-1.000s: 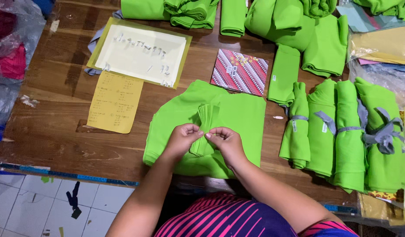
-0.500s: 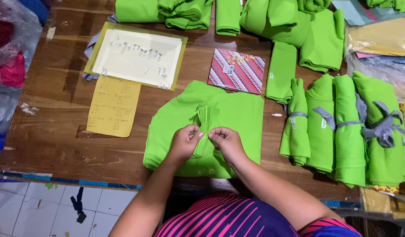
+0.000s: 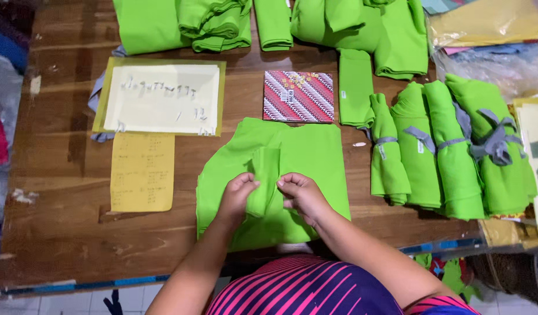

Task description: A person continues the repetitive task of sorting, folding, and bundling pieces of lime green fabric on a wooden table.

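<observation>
A flat piece of bright green cloth [image 3: 307, 154] lies on the wooden table [image 3: 59, 175] in front of me. On top of it sits a narrow folded green strip [image 3: 265, 166]. My left hand [image 3: 237, 195] pinches the strip's near end from the left. My right hand [image 3: 299, 195] pinches it from the right, fingers closed on the fabric. Both hands rest over the cloth's near half.
Rolled green bundles tied with grey strips [image 3: 449, 146] lie to the right. A red patterned booklet [image 3: 298, 96] sits just beyond the cloth. A white sheet on a yellow folder [image 3: 161, 96] and a yellow paper [image 3: 142, 172] lie left. More green cloth [image 3: 181, 23] lines the far edge.
The hands have stayed on the folded strip, shifting only slightly along it. The camera view has moved a little.
</observation>
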